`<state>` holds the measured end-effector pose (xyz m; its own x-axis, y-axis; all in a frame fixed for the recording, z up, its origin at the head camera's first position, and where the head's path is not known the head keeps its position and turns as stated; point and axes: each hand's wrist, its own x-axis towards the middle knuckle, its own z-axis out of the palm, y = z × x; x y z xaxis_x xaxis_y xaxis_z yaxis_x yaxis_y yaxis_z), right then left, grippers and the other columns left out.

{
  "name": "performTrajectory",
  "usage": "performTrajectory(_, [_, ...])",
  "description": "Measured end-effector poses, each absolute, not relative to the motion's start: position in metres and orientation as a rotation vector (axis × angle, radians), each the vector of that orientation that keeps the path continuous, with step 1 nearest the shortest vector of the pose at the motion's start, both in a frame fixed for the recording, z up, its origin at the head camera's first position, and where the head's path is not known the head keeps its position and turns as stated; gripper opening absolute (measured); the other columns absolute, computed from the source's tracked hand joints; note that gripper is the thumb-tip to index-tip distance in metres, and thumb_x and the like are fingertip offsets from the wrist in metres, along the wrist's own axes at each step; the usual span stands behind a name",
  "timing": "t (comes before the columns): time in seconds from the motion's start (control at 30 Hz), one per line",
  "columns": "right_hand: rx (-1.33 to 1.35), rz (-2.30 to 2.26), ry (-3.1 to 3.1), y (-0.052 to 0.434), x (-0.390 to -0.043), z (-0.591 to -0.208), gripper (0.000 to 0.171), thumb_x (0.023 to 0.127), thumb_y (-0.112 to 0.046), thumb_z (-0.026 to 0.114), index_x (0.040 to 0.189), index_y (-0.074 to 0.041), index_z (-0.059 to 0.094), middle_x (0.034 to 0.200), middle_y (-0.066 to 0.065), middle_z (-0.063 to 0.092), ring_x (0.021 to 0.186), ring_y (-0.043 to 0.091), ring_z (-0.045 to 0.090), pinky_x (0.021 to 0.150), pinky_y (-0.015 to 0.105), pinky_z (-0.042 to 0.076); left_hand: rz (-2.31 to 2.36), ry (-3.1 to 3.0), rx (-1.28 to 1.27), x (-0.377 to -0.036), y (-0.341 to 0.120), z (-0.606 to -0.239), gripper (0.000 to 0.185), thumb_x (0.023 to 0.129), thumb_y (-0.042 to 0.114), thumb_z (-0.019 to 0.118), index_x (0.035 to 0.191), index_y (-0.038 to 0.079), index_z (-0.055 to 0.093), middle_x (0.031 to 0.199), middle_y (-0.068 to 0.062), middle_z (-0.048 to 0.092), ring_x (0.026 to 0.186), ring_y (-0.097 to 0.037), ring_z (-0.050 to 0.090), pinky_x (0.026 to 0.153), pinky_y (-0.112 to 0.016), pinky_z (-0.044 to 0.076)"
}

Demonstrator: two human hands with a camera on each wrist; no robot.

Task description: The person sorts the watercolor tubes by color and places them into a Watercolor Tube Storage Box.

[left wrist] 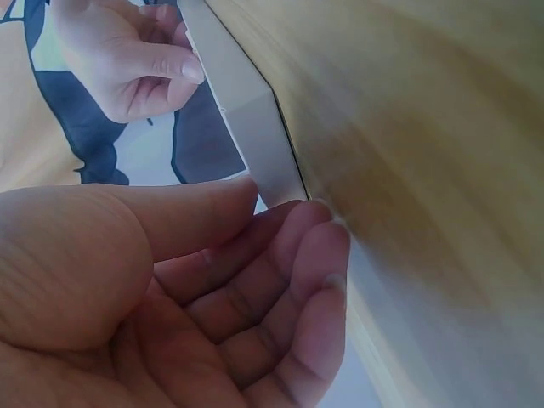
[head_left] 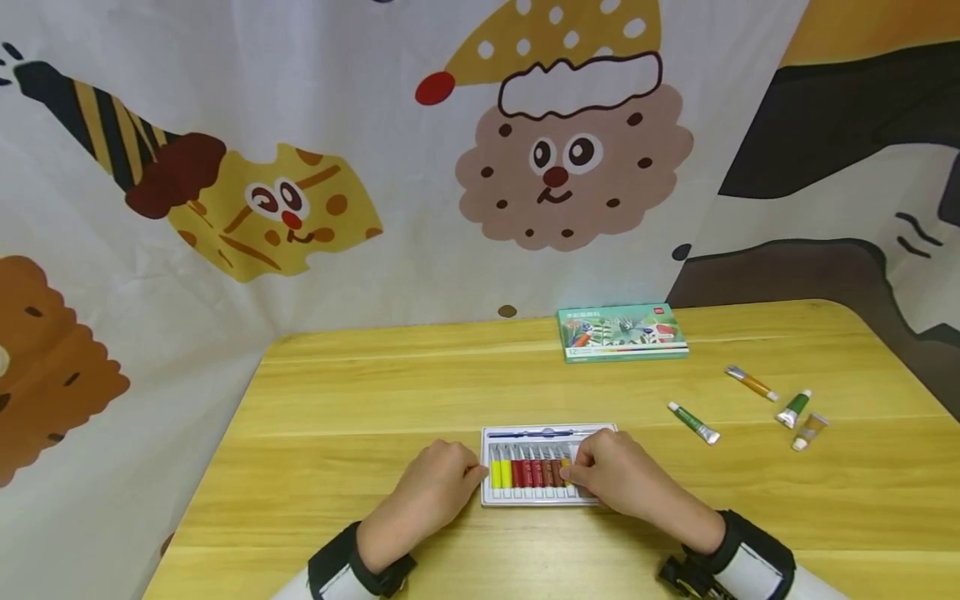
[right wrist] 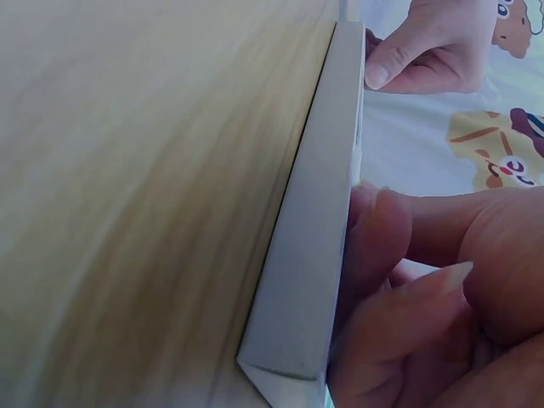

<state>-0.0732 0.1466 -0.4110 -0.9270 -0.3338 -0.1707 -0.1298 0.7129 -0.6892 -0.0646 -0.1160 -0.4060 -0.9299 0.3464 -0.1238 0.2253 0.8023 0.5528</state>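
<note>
A white paint tray (head_left: pixel 547 497) lies near the wooden table's front edge, holding a row of yellow, red and brown tubes (head_left: pixel 525 472). My left hand (head_left: pixel 468 472) sits at the tray's left end; in the left wrist view the left hand (left wrist: pixel 280 221) has its thumb on the tray's rim (left wrist: pixel 255 144) and curled fingers against the wall. My right hand (head_left: pixel 573 471) covers the tray's right end, thumb and fingers pinched at an ochre tube (head_left: pixel 566 463). In the right wrist view the right hand (right wrist: pixel 382 246) curls against the tray's side (right wrist: pixel 310 255); the tube is hidden there.
A green paint box (head_left: pixel 622 332) lies at the back of the table (head_left: pixel 360 400). Several loose tubes lie to the right: a green one (head_left: pixel 693 422), an orange one (head_left: pixel 752 383), another green one (head_left: pixel 793 408) and a beige one (head_left: pixel 810 431). A cartoon-print cloth (head_left: pixel 300 167) hangs behind.
</note>
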Motion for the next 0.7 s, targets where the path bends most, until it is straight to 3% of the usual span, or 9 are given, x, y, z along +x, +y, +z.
performTrajectory(0.3, [-0.413,-1.028,2.608,0.148,-0.0778,-0.4136,0.038,0.094,-0.015,0.079,0.061,-0.013,0.061,0.05,-0.006,0.05,0.042,0.008,0.045,0.051,0.027,0.043,0.779,2.786,0.47,-0.0635,-0.1157,-0.4051,0.035,0.1,0.014,0.072,0.066,0.014,0.065,0.065,0.006,0.055,0.058,-0.007,0.045,0.056,-0.025,0.04])
performTrajectory(0.7, [-0.407,-1.044,2.587,0.1492,-0.0786,-0.4152,0.037,0.094,-0.015,0.079,0.062,-0.013,0.061,0.051,-0.006,0.049,0.042,0.008,0.045,0.048,0.026,0.04,0.773,2.782,0.494,-0.0641,-0.1166,-0.4066,0.039,0.1,0.014,0.072,0.062,0.014,0.064,0.061,0.007,0.052,0.055,-0.006,0.042,0.053,-0.024,0.039])
